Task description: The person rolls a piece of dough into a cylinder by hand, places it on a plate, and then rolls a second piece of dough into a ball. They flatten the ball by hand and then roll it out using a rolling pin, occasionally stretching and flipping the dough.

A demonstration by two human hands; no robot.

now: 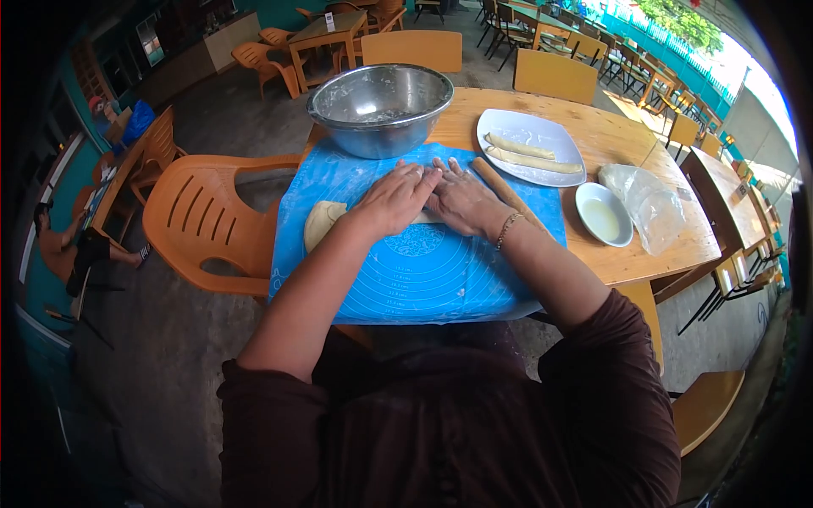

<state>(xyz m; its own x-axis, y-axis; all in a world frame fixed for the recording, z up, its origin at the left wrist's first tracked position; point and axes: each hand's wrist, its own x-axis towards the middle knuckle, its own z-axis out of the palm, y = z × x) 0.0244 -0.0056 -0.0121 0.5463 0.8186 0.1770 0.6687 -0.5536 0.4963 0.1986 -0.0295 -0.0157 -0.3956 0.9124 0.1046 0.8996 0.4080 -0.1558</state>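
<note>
My left hand (396, 198) and my right hand (466, 200) lie flat side by side on the blue measuring mat (373, 279), fingers stretched forward and thumbs meeting. Beneath them is dough; a pale strip (426, 218) shows between the wrists, and the rest is hidden. A larger, folded lump of dough (321, 225) sits left of my left forearm. Close by my right hand, a wooden rolling pin (506, 191) rests at a slant. Beyond the hands stands a floured steel bowl (381, 127).
At the right are a white plate (555, 140) with rolled dough sticks (523, 156), a small bowl of pale liquid (603, 217) and a clear plastic bag (650, 207). An orange chair (207, 216) stands left of the wooden table (610, 262). Another person (63, 250) sits far left.
</note>
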